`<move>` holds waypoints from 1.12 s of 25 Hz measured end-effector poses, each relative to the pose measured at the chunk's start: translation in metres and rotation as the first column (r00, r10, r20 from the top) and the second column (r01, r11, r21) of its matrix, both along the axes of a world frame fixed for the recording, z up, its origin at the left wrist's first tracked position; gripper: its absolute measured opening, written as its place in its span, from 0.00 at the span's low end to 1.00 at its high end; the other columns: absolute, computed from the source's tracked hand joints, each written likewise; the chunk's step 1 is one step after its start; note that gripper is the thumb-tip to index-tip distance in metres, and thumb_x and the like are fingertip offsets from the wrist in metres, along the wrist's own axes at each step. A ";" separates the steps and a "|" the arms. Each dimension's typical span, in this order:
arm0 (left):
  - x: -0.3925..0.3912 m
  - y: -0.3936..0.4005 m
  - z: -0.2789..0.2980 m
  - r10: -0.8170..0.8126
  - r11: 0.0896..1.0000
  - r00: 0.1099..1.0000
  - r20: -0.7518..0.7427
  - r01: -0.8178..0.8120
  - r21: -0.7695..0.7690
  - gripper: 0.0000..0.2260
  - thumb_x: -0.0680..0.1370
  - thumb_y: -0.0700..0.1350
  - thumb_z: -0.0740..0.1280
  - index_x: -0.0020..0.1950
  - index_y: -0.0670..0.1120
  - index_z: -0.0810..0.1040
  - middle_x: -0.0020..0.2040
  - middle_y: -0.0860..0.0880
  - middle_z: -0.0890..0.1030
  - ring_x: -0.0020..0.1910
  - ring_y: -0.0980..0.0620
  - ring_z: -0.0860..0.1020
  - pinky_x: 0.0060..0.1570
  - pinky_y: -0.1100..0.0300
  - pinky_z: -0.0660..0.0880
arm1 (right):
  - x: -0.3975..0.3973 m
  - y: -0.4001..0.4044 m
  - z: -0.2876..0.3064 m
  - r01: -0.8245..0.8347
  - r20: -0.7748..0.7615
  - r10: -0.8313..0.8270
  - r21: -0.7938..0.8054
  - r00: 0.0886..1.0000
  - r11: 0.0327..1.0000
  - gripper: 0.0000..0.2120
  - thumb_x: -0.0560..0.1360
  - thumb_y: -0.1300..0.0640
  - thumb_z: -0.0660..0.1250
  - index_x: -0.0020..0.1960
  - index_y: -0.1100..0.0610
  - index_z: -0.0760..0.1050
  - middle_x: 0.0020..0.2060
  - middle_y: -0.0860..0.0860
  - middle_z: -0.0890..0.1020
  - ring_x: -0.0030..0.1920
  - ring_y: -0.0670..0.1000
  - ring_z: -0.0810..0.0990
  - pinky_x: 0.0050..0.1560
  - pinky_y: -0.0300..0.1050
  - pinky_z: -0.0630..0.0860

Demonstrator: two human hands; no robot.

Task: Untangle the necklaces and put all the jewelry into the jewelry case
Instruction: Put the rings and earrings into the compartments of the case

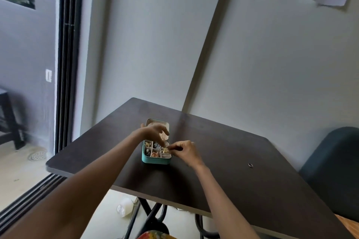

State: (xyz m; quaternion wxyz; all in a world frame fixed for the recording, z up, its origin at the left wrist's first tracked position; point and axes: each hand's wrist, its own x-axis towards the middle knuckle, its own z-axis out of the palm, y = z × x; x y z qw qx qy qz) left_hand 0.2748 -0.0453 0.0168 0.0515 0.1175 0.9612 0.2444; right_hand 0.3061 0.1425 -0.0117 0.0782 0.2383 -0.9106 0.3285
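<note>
Pinching gold jewelry [165, 149] – right hand [185, 151] over case [156, 159]

A single wide-angle view comes from the person's head, looking forward and somewhat down across a dark table [223, 161] toward a pale wall. Both forearms run in from the bottom edge and meet near the frame's centre, well out from the lens. Straight lines bend at the edges. No second view overlaps it.
</note>
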 end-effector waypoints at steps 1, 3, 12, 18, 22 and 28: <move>0.001 0.005 0.002 0.003 0.995 1.000 0.002 -0.003 -0.101 0.26 0.69 0.51 0.74 0.66 0.56 0.71 0.68 0.48 0.66 0.71 0.47 0.59 0.69 0.48 0.56 | 0.000 0.000 0.001 -0.006 0.001 0.006 0.015 1.000 1.000 0.10 0.70 0.59 0.74 0.51 0.57 0.84 0.47 0.52 0.85 0.47 0.43 0.82 0.50 0.31 0.75; 0.004 0.012 0.005 -0.004 0.977 0.999 0.038 0.012 -0.214 0.30 0.69 0.51 0.74 0.70 0.57 0.66 0.69 0.46 0.62 0.72 0.45 0.54 0.70 0.46 0.54 | 0.001 -0.002 0.002 -0.027 0.008 0.026 0.046 1.000 0.999 0.09 0.70 0.58 0.74 0.51 0.56 0.84 0.47 0.51 0.85 0.48 0.45 0.82 0.50 0.32 0.75; 0.010 0.024 0.009 -0.032 0.938 0.999 0.016 0.035 -0.345 0.38 0.69 0.51 0.74 0.74 0.55 0.58 0.73 0.44 0.56 0.75 0.43 0.48 0.71 0.40 0.41 | 0.008 -0.002 0.010 -0.070 -0.012 0.074 0.184 0.997 0.980 0.09 0.72 0.60 0.71 0.52 0.57 0.83 0.48 0.53 0.85 0.48 0.45 0.81 0.50 0.30 0.73; 0.010 0.023 0.006 -0.020 0.937 0.999 -0.048 0.002 -0.350 0.38 0.69 0.52 0.74 0.74 0.55 0.58 0.72 0.45 0.58 0.74 0.44 0.51 0.71 0.41 0.43 | 0.012 -0.004 -0.001 -0.002 -0.186 0.040 0.202 0.982 0.979 0.07 0.73 0.60 0.70 0.50 0.60 0.80 0.46 0.53 0.80 0.45 0.51 0.79 0.48 0.48 0.78; 0.007 0.020 0.004 -0.009 0.927 0.999 -0.050 -0.010 -0.376 0.39 0.68 0.55 0.74 0.74 0.56 0.58 0.71 0.45 0.59 0.73 0.44 0.52 0.71 0.41 0.45 | 0.011 -0.003 -0.008 -0.002 -0.132 0.026 0.179 0.991 0.984 0.07 0.74 0.59 0.70 0.50 0.60 0.82 0.47 0.53 0.79 0.46 0.51 0.79 0.49 0.43 0.77; 0.004 0.016 0.001 0.004 0.944 0.999 -0.044 -0.018 -0.329 0.39 0.68 0.55 0.74 0.74 0.56 0.58 0.71 0.46 0.58 0.73 0.44 0.52 0.71 0.45 0.48 | 0.014 -0.006 -0.014 0.030 -0.066 -0.027 0.038 0.997 0.999 0.06 0.73 0.62 0.68 0.48 0.59 0.83 0.46 0.52 0.79 0.44 0.46 0.77 0.46 0.33 0.71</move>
